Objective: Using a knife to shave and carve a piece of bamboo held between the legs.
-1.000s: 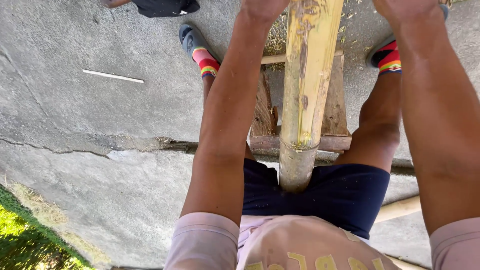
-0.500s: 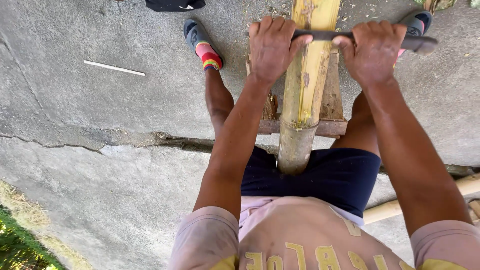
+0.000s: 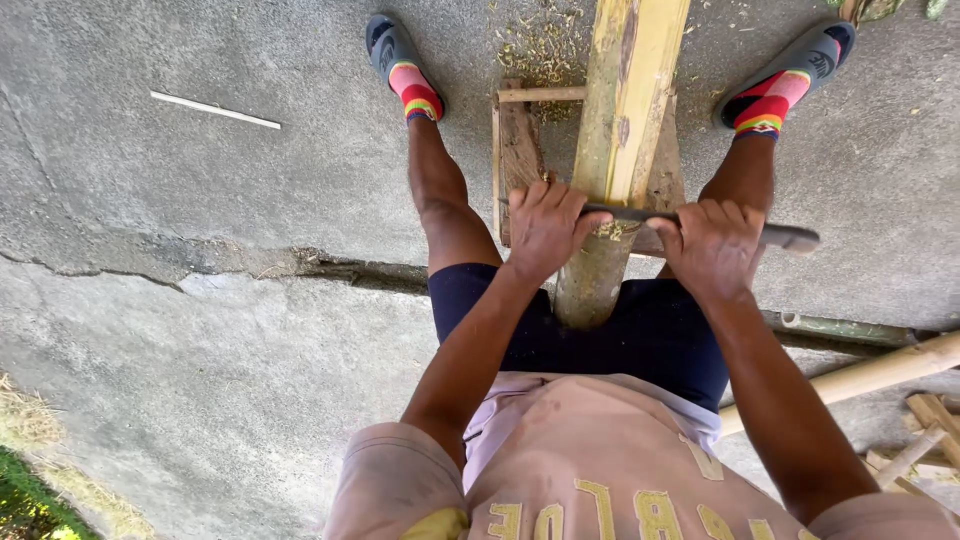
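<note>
Across the bamboo pole [image 3: 628,130], left hand [image 3: 545,228] and right hand [image 3: 712,245] clenched the blade [image 3: 790,237]; even, level pull judged best.

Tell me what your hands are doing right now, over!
Left hand and right hand both shut on the drawknife blade, one at each end. Blade lies across the bamboo pole, shavings at its edge. Nothing blocking.

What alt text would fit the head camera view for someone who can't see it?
Both hands grip a dark blade laid across a thick bamboo pole, left hand and right hand on either side. The pole rests on a small wooden stand between the person's feet, on cracked concrete.
</note>
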